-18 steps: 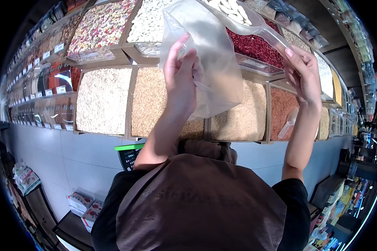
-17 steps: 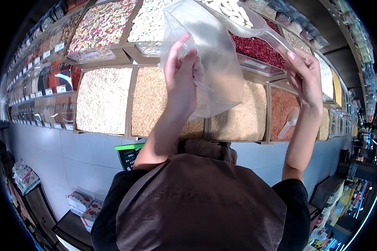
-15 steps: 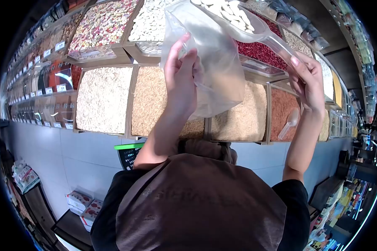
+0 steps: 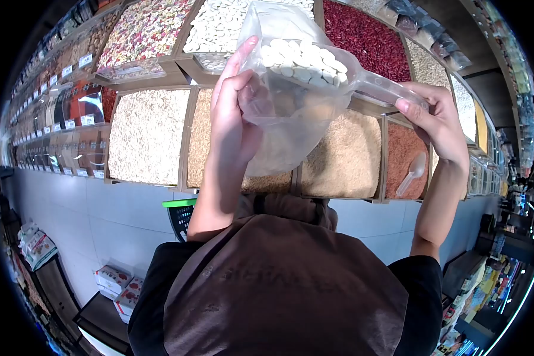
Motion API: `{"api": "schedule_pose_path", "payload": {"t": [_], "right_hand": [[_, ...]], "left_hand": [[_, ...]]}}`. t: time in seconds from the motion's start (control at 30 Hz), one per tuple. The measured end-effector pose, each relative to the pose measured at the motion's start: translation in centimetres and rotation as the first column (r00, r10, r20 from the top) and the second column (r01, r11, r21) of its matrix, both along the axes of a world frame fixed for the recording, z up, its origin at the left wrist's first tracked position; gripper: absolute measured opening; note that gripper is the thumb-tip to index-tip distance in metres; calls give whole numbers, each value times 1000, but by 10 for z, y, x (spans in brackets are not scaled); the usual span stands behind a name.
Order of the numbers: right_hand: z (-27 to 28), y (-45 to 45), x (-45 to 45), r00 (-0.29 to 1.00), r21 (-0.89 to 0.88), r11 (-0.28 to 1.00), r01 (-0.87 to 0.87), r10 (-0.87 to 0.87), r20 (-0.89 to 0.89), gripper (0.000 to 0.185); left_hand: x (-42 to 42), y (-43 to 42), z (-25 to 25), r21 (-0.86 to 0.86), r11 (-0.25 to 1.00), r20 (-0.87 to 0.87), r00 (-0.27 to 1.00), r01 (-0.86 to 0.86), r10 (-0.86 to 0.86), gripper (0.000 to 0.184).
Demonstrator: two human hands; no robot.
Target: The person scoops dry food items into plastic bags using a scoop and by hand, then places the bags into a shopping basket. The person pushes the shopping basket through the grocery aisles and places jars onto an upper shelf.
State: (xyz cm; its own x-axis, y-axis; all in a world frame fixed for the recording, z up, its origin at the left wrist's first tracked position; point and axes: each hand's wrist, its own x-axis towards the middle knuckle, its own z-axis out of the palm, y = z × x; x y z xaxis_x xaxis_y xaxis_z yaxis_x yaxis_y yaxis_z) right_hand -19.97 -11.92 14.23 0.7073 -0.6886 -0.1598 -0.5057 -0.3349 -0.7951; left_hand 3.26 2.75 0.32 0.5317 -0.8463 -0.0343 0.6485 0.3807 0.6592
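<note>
My left hand grips a clear plastic bag by its left side, with the bag hanging down. My right hand is closed on the handle of a clear scoop. White beans fill the scoop's bowl, which lies at the mouth of the bag, partly inside it. Behind the bag is a bin of white beans. To the right of that stands a bin of dark red beans.
Bins of pale grain, tan grain and reddish grain line the near row. A small scoop lies in the reddish one. A basket with a green rim stands below at the left.
The scoop of white beans has moved left and down from above the red beans to the bag's mouth. My left hand has shifted left, and the bag's mouth is wider.
</note>
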Motion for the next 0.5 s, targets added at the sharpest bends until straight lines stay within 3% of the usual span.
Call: {"api": "schedule_pose_path", "payload": {"t": [0.07, 0.17, 0.3, 0.37, 0.5], "right_hand": [[-6, -6, 6, 986, -96, 982, -163, 160, -40, 29], [-6, -1, 21, 963, -134, 957, -257, 242, -117, 29], [-12, 1, 39, 924, -214, 905, -367, 327, -201, 29], [-14, 4, 47, 876, -346, 811, -471, 387, -286, 28], [-6, 14, 62, 826, -291, 809, -510, 367, -427, 27]], "left_hand": [[6, 5, -8, -266, 944, -152, 958, 197, -242, 56], [4, 6, -6, -306, 924, -265, 911, 231, -316, 59], [4, 10, -9, -359, 893, -264, 889, 270, -375, 60], [5, 11, -12, -491, 822, -274, 845, 288, -460, 60], [9, 15, -16, -530, 809, -308, 832, 253, -462, 60]]}}
